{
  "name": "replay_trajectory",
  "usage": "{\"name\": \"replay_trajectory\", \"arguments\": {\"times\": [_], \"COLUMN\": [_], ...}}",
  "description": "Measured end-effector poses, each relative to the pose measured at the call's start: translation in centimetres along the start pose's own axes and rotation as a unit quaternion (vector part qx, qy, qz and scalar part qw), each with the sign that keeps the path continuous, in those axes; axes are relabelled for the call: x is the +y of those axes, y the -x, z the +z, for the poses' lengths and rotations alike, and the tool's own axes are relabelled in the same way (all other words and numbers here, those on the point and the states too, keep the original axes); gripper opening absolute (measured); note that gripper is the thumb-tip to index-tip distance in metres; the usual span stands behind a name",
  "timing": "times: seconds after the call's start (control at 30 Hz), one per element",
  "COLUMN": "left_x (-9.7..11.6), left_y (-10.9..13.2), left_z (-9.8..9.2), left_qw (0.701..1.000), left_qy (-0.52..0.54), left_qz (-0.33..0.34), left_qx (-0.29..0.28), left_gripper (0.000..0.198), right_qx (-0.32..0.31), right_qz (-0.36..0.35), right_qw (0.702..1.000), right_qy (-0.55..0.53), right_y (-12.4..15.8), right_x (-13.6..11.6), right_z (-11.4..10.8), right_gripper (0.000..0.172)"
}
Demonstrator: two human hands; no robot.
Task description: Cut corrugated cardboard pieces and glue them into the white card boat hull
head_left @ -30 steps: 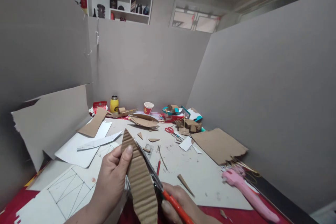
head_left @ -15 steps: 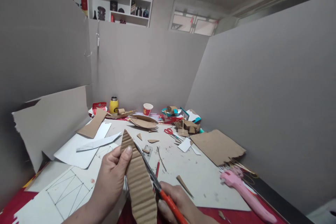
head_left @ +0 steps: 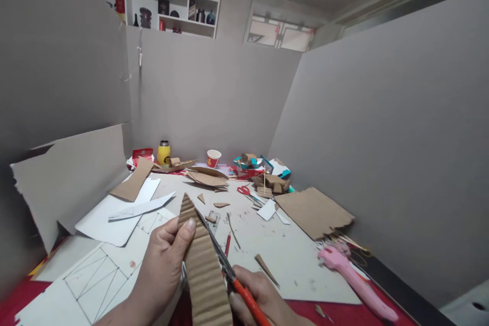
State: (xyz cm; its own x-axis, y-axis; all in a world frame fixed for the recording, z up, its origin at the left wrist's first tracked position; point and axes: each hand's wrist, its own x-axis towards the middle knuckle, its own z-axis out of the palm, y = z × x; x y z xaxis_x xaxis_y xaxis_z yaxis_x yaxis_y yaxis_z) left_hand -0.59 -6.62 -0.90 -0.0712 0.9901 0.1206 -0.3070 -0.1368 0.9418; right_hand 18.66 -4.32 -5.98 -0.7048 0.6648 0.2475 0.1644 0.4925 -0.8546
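A long pointed piece of corrugated cardboard (head_left: 204, 265) is pinched in my left hand (head_left: 166, 260), thumb on its ribbed face. My right hand (head_left: 263, 293) is closed around the red handles of a pair of scissors (head_left: 225, 262). The scissors' blades lie along the cardboard's right edge and point up toward its tip. The cardboard's lower end runs out of the picture. Beneath the hands, a sheet with ruled pencil lines (head_left: 95, 277) lies at left, and a red pencil (head_left: 228, 244) lies just beyond the blades.
A pink glue gun (head_left: 355, 275) lies at the right edge. Cardboard offcuts (head_left: 267, 270) are scattered over the pale board (head_left: 301, 285). Farther back are red-handled scissors (head_left: 244, 191), a brown cardboard sheet (head_left: 315, 212), a paper cup (head_left: 213, 158) and a yellow bottle (head_left: 164, 153). Grey partitions (head_left: 382, 127) enclose the table.
The cardboard's tip sits slightly lower and farther right, along with my left hand. The scissors stay at the same edge. The whole view has shifted a little.
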Motion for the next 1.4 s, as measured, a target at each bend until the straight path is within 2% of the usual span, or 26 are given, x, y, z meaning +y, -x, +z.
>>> {"name": "replay_trajectory", "arguments": {"times": [0.13, 0.23, 0.37, 0.5, 0.73, 0.93, 1.1, 1.17, 1.27, 1.33, 1.4], "left_x": [0.1, 0.6, 1.1, 1.0, 0.7, 0.4, 0.1, 0.5, 1.6, 2.4, 3.1], "left_y": [0.1, 0.0, -0.2, -0.2, 0.1, 0.1, 0.1, -0.3, -1.5, -2.5, -3.5], "left_z": [0.0, -0.2, -0.8, -0.6, 0.0, 0.3, 0.5, 0.1, -1.4, -2.6, -3.8], "left_qw": [1.0, 1.0, 0.999, 0.999, 1.0, 0.999, 0.996, 0.998, 0.998, 0.991, 0.985], "left_qy": [0.006, -0.002, -0.014, -0.016, 0.01, 0.045, 0.062, 0.05, 0.017, 0.017, 0.023], "left_qz": [-0.015, -0.001, 0.031, 0.026, 0.01, -0.013, -0.045, -0.038, 0.006, 0.035, 0.057], "left_qx": [-0.001, 0.011, 0.029, 0.015, 0.016, 0.003, -0.037, -0.02, 0.058, 0.129, 0.162], "left_gripper": [0.031, 0.03, 0.025, 0.026, 0.027, 0.026, 0.026, 0.026, 0.026, 0.03, 0.036], "right_qx": [0.004, -0.001, -0.005, 0.004, 0.0, 0.032, 0.073, 0.119, 0.195, 0.195, 0.17], "right_qz": [0.004, 0.016, 0.029, 0.027, 0.035, 0.039, 0.013, 0.015, 0.063, 0.097, 0.14], "right_qw": [1.0, 1.0, 1.0, 1.0, 0.999, 0.998, 0.997, 0.993, 0.974, 0.964, 0.938], "right_qy": [-0.011, -0.006, -0.005, 0.005, -0.017, -0.03, -0.03, 0.011, 0.091, 0.155, 0.269], "right_y": [0.0, 0.1, 0.2, 0.0, 0.1, 0.2, -0.2, -0.5, -0.9, -0.9, -0.6], "right_x": [0.1, 0.4, 0.5, 0.3, 0.8, 1.2, 1.1, 0.5, -0.8, -1.6, -2.1], "right_z": [0.2, 0.4, 0.5, 0.5, 0.3, 1.1, 1.1, 0.3, -1.8, -3.5, -5.2], "right_gripper": [0.044, 0.043, 0.036, 0.027, 0.021, 0.03, 0.038, 0.04, 0.039, 0.037, 0.037]}}
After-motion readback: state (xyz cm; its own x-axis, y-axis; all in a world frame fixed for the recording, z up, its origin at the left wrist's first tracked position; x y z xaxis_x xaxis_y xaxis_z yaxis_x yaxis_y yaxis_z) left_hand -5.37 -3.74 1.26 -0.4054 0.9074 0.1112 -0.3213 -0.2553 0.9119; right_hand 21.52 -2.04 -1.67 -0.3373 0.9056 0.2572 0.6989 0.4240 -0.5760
